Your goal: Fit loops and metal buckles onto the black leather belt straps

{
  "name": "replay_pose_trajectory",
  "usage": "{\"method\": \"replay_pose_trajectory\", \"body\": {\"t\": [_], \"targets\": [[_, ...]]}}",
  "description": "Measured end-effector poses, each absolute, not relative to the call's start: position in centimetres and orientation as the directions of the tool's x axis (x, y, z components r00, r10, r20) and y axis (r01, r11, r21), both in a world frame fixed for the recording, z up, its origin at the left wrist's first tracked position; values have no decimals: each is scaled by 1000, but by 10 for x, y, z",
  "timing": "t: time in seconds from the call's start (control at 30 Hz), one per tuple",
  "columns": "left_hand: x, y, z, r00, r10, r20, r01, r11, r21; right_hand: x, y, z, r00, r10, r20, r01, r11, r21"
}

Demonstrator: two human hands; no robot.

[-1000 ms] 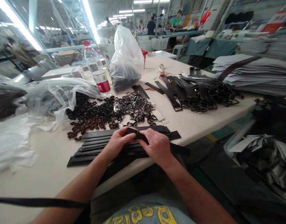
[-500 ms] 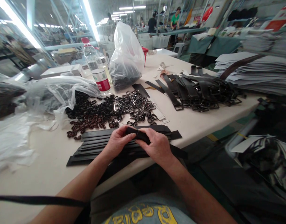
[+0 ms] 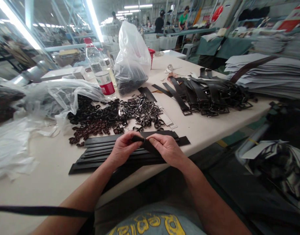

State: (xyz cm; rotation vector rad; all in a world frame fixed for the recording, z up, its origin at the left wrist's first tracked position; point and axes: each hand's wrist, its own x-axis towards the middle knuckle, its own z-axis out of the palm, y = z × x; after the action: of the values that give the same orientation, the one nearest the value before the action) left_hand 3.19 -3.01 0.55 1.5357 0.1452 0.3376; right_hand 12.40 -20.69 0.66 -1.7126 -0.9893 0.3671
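Note:
A black belt strap [image 3: 151, 147] is bent between my two hands, above a row of flat black straps [image 3: 98, 152]. My left hand [image 3: 125, 148] is closed on its folded end, thumb on top. The fingertips of my right hand [image 3: 168, 149] pinch at the strap beside the fold. A small thin shiny piece [image 3: 144, 140] shows at the fold between my hands; its kind is too small to make out. Just beyond lie a heap of metal buckles [image 3: 140, 109], black loops [image 3: 103, 112] and brown loops [image 3: 91, 129].
Straps with buckles [image 3: 203, 94] are piled at the right of the table [image 3: 213, 130]. A clear plastic bag [image 3: 132, 55] and a bottle [image 3: 101, 71] stand at the back. Plastic wrapping [image 3: 49, 98] covers the left. Stacked sheets [image 3: 252, 73] lie at the far right.
My right hand has shifted slightly right, its fingers drawn into a pinch, and more of the strap shows between my hands. My left hand keeps its hold.

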Motion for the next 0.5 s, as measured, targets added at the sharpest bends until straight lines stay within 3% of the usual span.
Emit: {"method": "replay_pose_trajectory", "body": {"t": [0.23,0.5], "targets": [[31,-28,4,970,148,192,-178,-98,979,130,-213,11,525,842,127,379,-97,-920],[32,-28,3,969,150,198,-183,-109,977,127,-208,3,555,800,228,475,-80,-876]]}}
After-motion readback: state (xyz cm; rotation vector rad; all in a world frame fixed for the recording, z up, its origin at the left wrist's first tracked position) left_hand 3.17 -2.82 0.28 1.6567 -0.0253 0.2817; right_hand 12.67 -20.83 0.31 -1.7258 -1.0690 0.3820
